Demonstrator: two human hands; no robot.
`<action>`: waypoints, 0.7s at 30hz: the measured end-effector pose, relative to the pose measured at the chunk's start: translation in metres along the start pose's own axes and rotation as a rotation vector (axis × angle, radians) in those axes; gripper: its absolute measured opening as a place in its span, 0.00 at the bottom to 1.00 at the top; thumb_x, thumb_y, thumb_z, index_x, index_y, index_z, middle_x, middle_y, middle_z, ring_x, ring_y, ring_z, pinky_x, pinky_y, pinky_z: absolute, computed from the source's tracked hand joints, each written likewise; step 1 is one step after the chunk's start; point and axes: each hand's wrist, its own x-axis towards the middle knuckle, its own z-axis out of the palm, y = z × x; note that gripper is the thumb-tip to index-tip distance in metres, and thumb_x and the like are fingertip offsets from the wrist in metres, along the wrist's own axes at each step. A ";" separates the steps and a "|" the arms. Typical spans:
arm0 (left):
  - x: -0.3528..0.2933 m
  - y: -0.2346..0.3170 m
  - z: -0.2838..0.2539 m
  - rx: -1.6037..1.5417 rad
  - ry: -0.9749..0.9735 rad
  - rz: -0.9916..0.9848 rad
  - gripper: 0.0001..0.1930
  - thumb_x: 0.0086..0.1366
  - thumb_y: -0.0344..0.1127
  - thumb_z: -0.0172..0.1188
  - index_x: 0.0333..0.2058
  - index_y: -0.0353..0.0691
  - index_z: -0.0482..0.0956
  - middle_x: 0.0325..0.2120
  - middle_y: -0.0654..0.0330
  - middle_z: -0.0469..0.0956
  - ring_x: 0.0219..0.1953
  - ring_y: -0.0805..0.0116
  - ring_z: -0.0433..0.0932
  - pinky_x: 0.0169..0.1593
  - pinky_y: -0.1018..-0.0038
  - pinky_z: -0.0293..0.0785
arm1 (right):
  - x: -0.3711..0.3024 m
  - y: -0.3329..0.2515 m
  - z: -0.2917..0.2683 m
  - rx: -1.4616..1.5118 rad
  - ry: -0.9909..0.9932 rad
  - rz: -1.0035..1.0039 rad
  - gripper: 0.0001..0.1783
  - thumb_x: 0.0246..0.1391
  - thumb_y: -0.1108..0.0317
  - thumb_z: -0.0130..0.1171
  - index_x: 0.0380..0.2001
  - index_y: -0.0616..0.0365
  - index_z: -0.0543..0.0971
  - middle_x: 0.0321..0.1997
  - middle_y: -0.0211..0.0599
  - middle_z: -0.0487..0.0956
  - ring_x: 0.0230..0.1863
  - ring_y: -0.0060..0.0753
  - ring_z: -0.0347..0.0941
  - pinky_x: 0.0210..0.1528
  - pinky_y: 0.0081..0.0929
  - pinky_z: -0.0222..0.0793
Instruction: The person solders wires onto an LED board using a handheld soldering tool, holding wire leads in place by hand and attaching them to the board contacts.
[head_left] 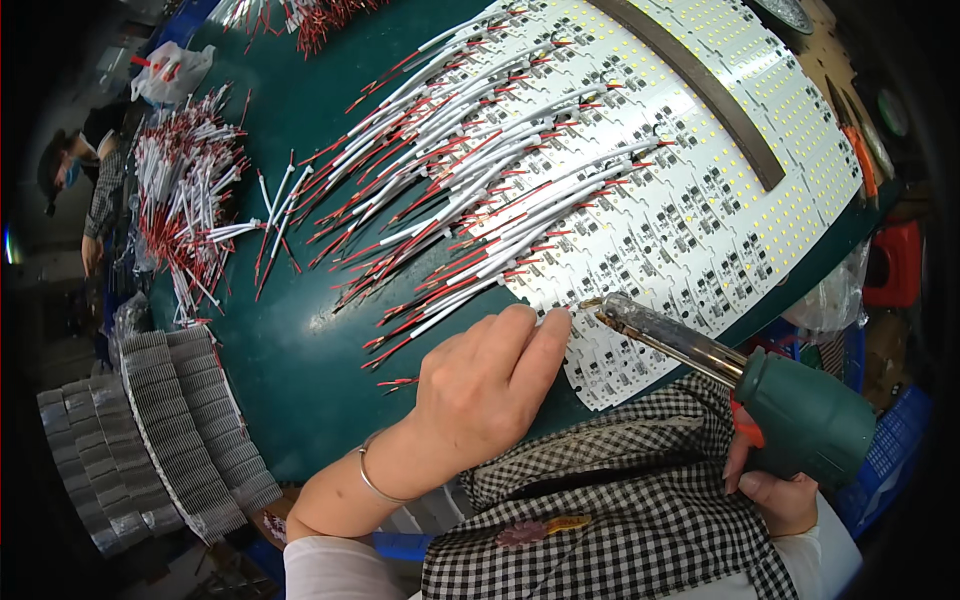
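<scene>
My left hand (485,380) is closed in a pinch at the near edge of a white LED circuit-board panel (725,235). Red wire ends (400,382) stick out past its left side, apparently from a wire mostly hidden in the fingers. My right hand (780,495) grips a green soldering gun (810,415) with an orange trigger. The gun's dark metal tip points left and is close to my left fingertips, over the board. Rows of white-sleeved wires with red ends (490,190) lie across the panel's left part and overhang onto the green table mat (270,350).
A dark curved bar (710,95) lies on the panel. Loose red and white wires (185,190) are heaped at the left, near a plastic bag (172,75). Stacked grey ribbed parts (180,420) stand at lower left. Orange-handled tools (860,155) lie far right. Another person (100,185) is at far left.
</scene>
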 end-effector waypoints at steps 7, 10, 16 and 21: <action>-0.002 0.003 0.001 -0.003 -0.006 0.003 0.19 0.47 0.21 0.59 0.42 0.33 0.79 0.27 0.56 0.75 0.22 0.65 0.75 0.22 0.74 0.71 | -0.001 0.002 -0.012 -0.062 -0.098 0.063 0.39 0.38 0.67 0.72 0.55 0.69 0.69 0.32 0.46 0.77 0.23 0.32 0.73 0.21 0.24 0.72; -0.001 0.003 0.000 -0.010 -0.010 0.005 0.19 0.46 0.21 0.59 0.42 0.33 0.79 0.27 0.56 0.75 0.22 0.65 0.75 0.22 0.74 0.71 | -0.002 0.004 -0.006 -0.068 -0.071 0.079 0.39 0.39 0.67 0.72 0.55 0.68 0.68 0.31 0.46 0.77 0.24 0.32 0.73 0.23 0.24 0.72; -0.002 0.003 0.001 -0.011 0.011 0.009 0.20 0.44 0.20 0.59 0.41 0.33 0.79 0.26 0.57 0.74 0.22 0.65 0.74 0.22 0.74 0.70 | 0.008 -0.002 0.004 -0.037 -0.092 0.085 0.39 0.42 0.69 0.70 0.58 0.67 0.65 0.32 0.47 0.77 0.26 0.32 0.74 0.24 0.25 0.73; -0.002 0.003 0.002 0.008 0.018 0.010 0.20 0.44 0.20 0.59 0.41 0.34 0.80 0.26 0.57 0.74 0.21 0.66 0.74 0.22 0.75 0.70 | 0.008 0.001 0.008 0.054 -0.085 0.102 0.29 0.43 0.68 0.70 0.47 0.64 0.69 0.32 0.48 0.76 0.26 0.32 0.74 0.25 0.25 0.74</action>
